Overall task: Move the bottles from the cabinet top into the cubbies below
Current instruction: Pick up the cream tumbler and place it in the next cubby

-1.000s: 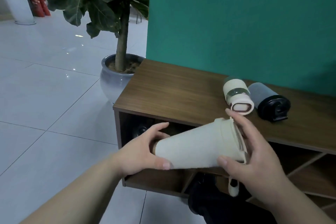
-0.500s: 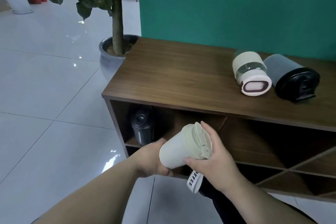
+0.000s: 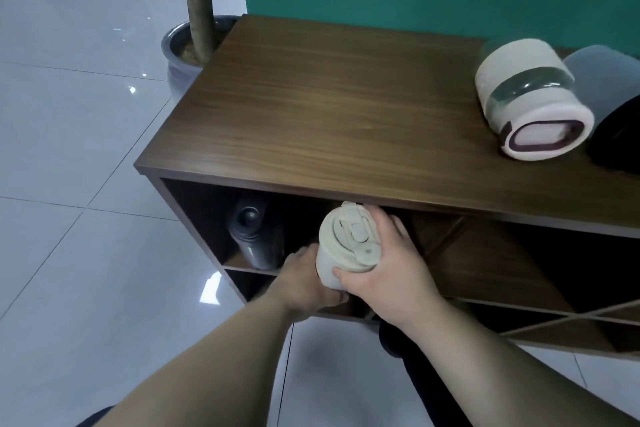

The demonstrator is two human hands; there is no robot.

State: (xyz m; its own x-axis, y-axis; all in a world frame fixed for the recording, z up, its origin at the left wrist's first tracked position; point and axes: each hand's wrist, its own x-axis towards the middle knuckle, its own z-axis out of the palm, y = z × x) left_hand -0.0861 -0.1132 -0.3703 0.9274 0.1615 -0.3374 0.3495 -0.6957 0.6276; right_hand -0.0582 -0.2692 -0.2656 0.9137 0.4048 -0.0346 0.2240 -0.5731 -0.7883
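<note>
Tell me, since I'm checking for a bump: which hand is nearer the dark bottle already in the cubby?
Left. The left hand is just beside the dark bottle, at the cream cup's base; the right hand grips the cup's far side.

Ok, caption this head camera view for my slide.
Both hands feed a cream bottle into an upper cubby.
</note>
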